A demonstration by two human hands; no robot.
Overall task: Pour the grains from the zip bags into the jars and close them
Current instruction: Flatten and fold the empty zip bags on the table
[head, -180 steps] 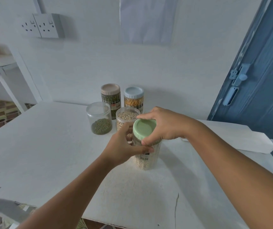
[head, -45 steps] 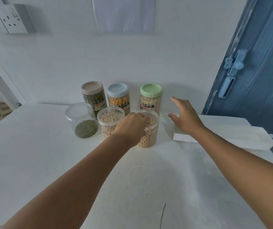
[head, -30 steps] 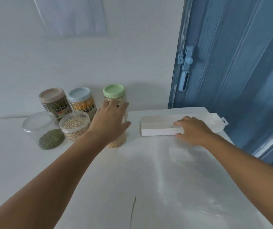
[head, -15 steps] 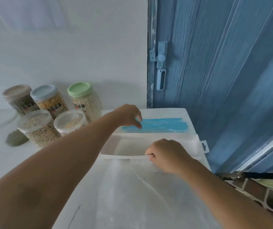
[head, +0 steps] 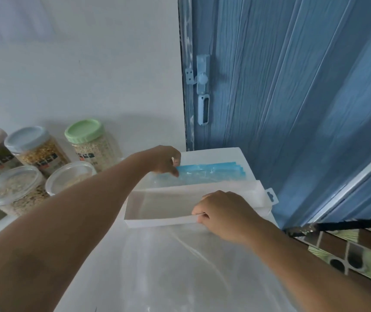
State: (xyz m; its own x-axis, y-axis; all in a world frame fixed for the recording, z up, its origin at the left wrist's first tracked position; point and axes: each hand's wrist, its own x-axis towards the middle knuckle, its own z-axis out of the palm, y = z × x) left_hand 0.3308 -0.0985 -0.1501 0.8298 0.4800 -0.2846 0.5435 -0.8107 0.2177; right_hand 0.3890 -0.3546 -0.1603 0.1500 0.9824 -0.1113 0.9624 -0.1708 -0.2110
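Left hand (head: 163, 161) pinches the blue-striped zip bags (head: 211, 173) at their left end; bags run left-right inside the white box (head: 157, 220). Right hand (head: 222, 212) grips the box's near edge.

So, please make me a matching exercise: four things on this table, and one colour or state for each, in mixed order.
Things:
1. oat jar
2. yellow-grain jar
3. white box
4. zip bags

States:
a. blue strip on top
b. green lid
c. open, held by the right hand
d. pale blue lid

Pairs: 1-b, 2-d, 3-c, 4-a
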